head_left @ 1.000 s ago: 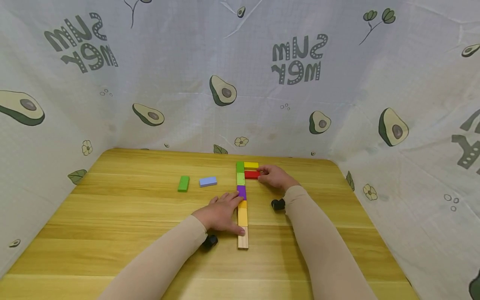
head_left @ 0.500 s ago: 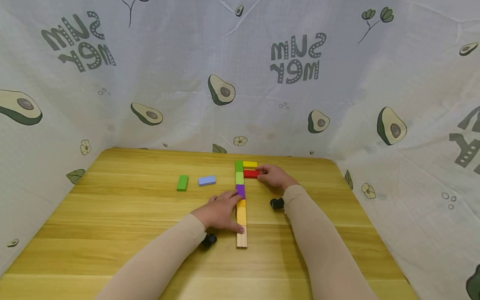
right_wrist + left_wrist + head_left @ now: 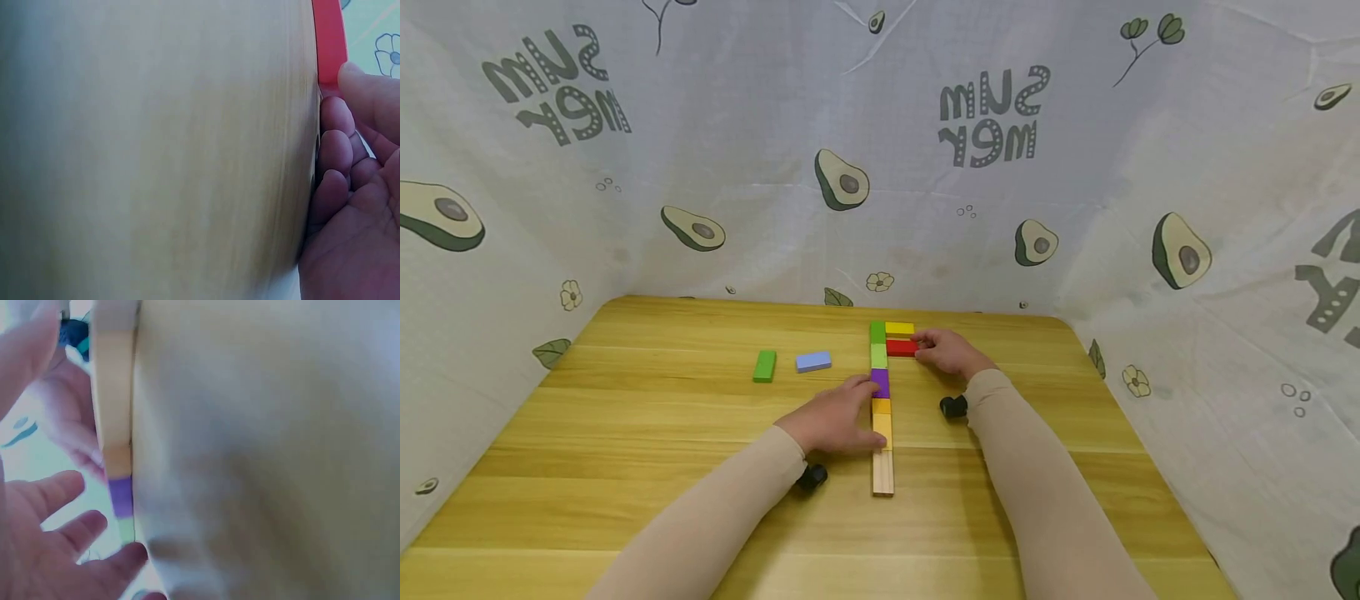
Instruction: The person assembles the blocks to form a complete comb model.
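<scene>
A straight row of flat blocks runs away from me in the head view: plain wood point(image 3: 883, 475), light orange point(image 3: 883, 429), orange point(image 3: 882, 407), purple point(image 3: 882, 385), light green point(image 3: 878, 356) and green point(image 3: 877, 332). From the far end a yellow block point(image 3: 899, 329) juts right, and just nearer lies a red block point(image 3: 900, 348) parallel to it. My right hand point(image 3: 953, 353) pinches the red block's right end between thumb and curled fingers. Beside the row, my left hand point(image 3: 833, 419) is loosely spread, fingertips near the purple block; whether they touch is unclear.
Left of the row lie a blue block point(image 3: 813, 362) and a separate green block point(image 3: 764, 367) on the wooden table point(image 3: 625, 450). A white cloth point(image 3: 760, 125) with avocado prints stands behind the table and along both sides. Black wrist cameras sit under both wrists.
My left hand has drawn slightly back and left; its thumb has gone from the plain wood block to the light orange one. My right hand stays at the red block.
</scene>
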The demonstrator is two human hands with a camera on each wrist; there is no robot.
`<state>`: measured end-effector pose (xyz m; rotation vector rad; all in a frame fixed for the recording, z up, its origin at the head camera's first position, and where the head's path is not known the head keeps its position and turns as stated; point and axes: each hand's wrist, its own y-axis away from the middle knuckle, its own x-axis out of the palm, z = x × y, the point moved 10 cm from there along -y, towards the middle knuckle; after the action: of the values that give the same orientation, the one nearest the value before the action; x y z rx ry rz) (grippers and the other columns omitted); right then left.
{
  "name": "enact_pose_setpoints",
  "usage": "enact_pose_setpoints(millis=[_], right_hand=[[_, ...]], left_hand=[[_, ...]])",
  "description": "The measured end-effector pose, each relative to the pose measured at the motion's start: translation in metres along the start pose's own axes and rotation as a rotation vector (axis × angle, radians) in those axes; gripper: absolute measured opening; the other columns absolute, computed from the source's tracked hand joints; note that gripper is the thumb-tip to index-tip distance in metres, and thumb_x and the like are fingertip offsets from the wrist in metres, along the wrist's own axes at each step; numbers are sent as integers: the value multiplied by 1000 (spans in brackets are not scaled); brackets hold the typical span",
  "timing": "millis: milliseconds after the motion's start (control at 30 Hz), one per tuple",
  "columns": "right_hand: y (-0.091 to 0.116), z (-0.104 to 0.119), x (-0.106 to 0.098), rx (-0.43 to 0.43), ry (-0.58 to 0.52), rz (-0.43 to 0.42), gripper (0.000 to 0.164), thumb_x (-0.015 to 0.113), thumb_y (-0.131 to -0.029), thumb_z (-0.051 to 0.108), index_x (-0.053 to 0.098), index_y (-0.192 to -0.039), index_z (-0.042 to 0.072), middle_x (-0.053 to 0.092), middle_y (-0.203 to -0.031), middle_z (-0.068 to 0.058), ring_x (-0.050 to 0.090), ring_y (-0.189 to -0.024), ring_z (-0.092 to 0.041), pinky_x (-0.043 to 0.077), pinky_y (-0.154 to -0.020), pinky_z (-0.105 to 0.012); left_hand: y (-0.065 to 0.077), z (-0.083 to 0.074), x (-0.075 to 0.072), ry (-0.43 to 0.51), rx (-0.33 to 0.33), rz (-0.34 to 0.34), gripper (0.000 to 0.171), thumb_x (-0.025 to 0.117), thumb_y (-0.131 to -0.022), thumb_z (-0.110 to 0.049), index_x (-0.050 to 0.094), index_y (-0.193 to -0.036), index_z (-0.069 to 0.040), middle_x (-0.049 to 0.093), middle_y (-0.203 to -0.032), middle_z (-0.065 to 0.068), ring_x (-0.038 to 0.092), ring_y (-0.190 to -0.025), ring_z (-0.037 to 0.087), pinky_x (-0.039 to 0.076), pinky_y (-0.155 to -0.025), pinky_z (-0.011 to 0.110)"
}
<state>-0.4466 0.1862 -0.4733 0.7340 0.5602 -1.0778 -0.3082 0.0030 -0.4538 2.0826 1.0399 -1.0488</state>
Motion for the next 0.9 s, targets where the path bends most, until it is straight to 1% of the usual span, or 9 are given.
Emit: enact_pose_setpoints(millis=[100, 200, 300, 400, 467, 533, 600, 700, 900], right_hand=[[-3, -3, 1, 8, 8, -2, 46, 60, -107, 22, 56, -152, 12, 60, -141, -16, 54, -124, -33, 41, -118, -50], [-5, -5, 2, 16, -1, 1, 46, 60, -107, 23, 56, -152, 13, 60, -141, -16, 54, -124, -33, 41, -118, -51], [-6, -6, 2, 16, -5, 6, 47, 60, -107, 23, 56, -152, 13, 60, -141, -16, 54, -124, -33, 41, -119, -51], [-5, -6, 0, 14, 5, 4, 46, 60, -107, 23, 56, -152, 13, 60, -141, -16, 54, -124, -33, 41, -119, -51], [-4, -6, -1, 9, 16, 3, 46, 60, -107, 23, 56, -152, 13, 60, -141, -16, 54, -124, -33, 41, -119, -51], [-3, -5, -2, 2, 23, 2, 46, 59, -108, 23, 57, -152, 13, 60, -141, -16, 54, -124, -33, 41, -118, -51], [-3, -5, -3, -4, 24, 2, 45, 59, -108, 22, 56, -152, 12, 60, -142, -17, 55, -125, -34, 41, -118, -51], [-3, -5, -2, -9, 13, 7, 45, 59, -107, 21, 56, -152, 11, 60, -142, -18, 55, -125, -34, 41, -118, -51], [-7, -6, 0, -5, 17, 11, 45, 59, -108, 22, 57, -152, 11, 61, -141, -17, 55, -123, -33, 42, -118, -51]], left_hand=[[3, 14, -20, 7, -22, -92, 77, 74, -96, -51, 47, -157, -14, 43, -166, 7, 47, -150, 32, 39, -123, 50], [11, 37, -49, -49, -78, -210, 63, 73, -99, -42, 54, -151, -11, 54, -156, 10, 53, -144, 34, 42, -119, 53], [25, 69, -77, -121, -184, -316, 58, 74, -99, -37, 59, -146, -7, 59, -149, 17, 57, -137, 40, 45, -112, 60], [39, 104, -93, -119, -305, -349, 60, 74, -98, -35, 57, -146, -3, 59, -145, 24, 59, -128, 46, 47, -105, 64], [46, 124, -96, -78, -369, -332, 63, 74, -98, -36, 54, -147, -1, 57, -144, 26, 59, -123, 46, 48, -103, 63], [49, 138, -94, -39, -401, -293, 67, 73, -99, -37, 51, -149, 1, 56, -141, 28, 59, -118, 43, 49, -100, 60], [51, 146, -89, -14, -419, -254, 69, 73, -99, -39, 50, -150, 2, 56, -139, 27, 60, -115, 39, 50, -99, 57], [51, 151, -85, -3, -425, -222, 67, 70, -101, -39, 50, -150, 3, 58, -137, 27, 61, -114, 36, 50, -100, 54], [51, 154, -84, 10, -415, -227, 58, 67, -104, -32, 51, -148, 4, 62, -138, 26, 62, -122, 39, 50, -105, 56]])
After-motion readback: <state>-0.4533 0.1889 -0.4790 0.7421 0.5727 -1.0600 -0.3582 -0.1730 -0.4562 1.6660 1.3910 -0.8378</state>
